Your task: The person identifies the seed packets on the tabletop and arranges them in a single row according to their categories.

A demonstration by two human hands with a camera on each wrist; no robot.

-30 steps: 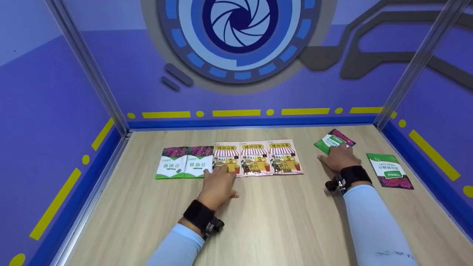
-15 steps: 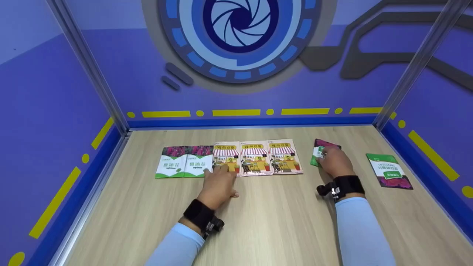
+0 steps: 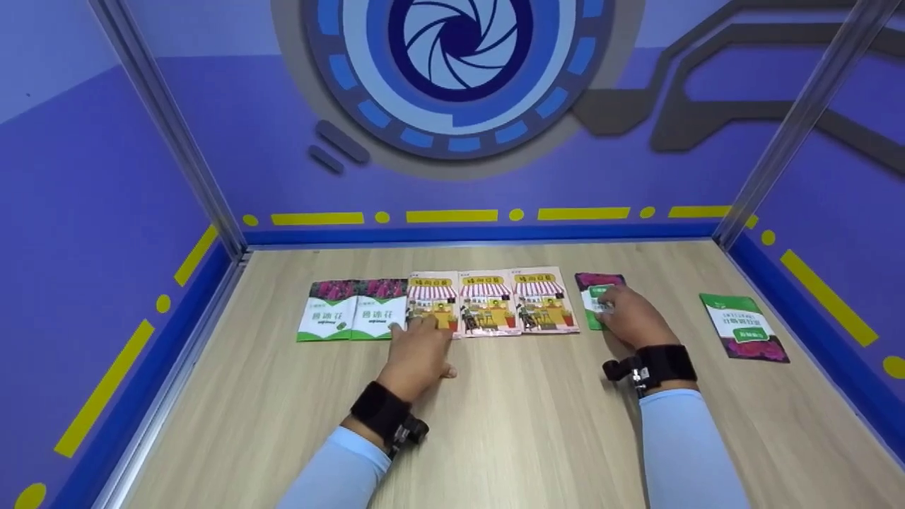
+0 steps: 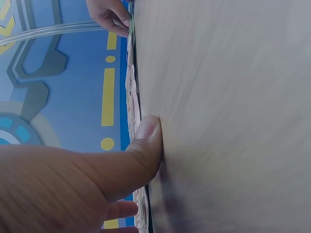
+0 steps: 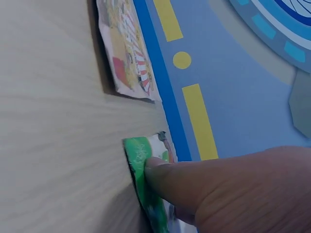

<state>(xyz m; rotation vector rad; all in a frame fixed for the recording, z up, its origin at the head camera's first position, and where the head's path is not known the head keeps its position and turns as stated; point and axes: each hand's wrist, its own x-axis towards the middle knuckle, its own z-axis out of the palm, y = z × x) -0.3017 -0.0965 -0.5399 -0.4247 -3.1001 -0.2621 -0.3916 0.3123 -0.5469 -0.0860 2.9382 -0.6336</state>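
Note:
My right hand (image 3: 638,319) grips a green, white and magenta flower seed packet (image 3: 592,300), just right of a row. In the right wrist view the thumb (image 5: 170,177) lies on the green end of that packet (image 5: 141,150); the other fingers are mostly hidden. My left hand (image 3: 417,353) rests its fingertips on the lower edge of the row, over the leftmost pink packet (image 3: 433,293). In the left wrist view its thumb (image 4: 146,145) touches the table. Two more pink packets, a middle one (image 3: 488,304) and a right one (image 3: 544,300), lie alongside.
Two white and green flower seed packets, the outer (image 3: 325,311) and the inner (image 3: 380,311), make up the row's left end. Another seed packet (image 3: 744,327) lies slightly turned at the far right. Blue printed walls (image 3: 452,191) enclose the wooden table (image 3: 509,438) at the back and sides.
My right hand has drawn the seed packet leftward and a little nearer, turning it from a slant to almost straight beside the pink packets. My left hand has stayed in place.

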